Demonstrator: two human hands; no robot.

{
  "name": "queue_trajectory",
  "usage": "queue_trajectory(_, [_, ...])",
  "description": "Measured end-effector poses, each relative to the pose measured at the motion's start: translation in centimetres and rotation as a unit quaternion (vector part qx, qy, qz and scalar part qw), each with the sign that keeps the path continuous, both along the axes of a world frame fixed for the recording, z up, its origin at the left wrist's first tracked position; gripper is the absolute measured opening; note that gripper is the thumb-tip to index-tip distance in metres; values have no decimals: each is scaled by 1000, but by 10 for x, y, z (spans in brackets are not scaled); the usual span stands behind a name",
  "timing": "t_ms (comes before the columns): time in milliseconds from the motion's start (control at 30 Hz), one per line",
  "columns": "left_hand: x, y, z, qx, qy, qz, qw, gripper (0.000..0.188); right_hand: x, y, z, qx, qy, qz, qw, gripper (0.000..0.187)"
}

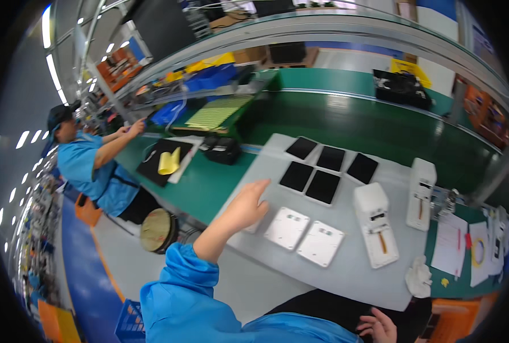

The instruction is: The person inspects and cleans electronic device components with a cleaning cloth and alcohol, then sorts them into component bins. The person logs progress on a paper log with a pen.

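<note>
My left hand (246,204) reaches out over the grey mat (277,260), index finger stretched and thumb apart, with nothing visible in it. Beyond and to its right lie several flat black panels (323,187) in two rows. Closer to me are two white square plates (320,243) with small holes; a further white piece is mostly hidden by my left wrist. Low at the right, by my lap, my right hand (378,327) hangs with loosely bent, separated fingers and holds nothing. Two white elongated housings (374,223) with orange strips lie on the right side.
A crumpled white cloth (418,277) and papers (450,243) lie at the right end. Left of the mat are a black case (220,150) and a yellow sheet (169,161) on a black pad. A co-worker in blue (100,166) works at the left, near a round stool (158,230).
</note>
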State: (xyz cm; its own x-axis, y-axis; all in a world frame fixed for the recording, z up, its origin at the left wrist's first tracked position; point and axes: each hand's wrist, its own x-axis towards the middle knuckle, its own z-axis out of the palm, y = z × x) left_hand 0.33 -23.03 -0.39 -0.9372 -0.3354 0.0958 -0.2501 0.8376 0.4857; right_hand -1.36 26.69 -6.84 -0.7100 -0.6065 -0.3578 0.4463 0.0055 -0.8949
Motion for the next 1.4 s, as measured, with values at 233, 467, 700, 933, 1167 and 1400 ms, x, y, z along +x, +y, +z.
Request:
queue_trajectory(233, [-110,25,-24,-86,-184,63,977,110,13,3,19,-8,16,-16,1000,43])
queue_trajectory(467, [-114,-5,-32,-21,-169,54,984,124,18,20,10,-28,-20,-62,997,41])
queue_trajectory(700, [-105,-6,-52,-1,-72,86,994,115,18,25,7,-35,-34,-35,998,45])
queue_trajectory(933, [-58,51,-3,76,102,53,990,113,15,10,18,-67,-2,10,998,51])
queue_trajectory(1167, [8,255,1,159,190,-220,943,114,17,-66,39,-261,165,-62,949,71])
queue_trajectory(1400, [2,279,5,412,102,-369,827,128,13,-5,60,-12,111,-114,987,46])
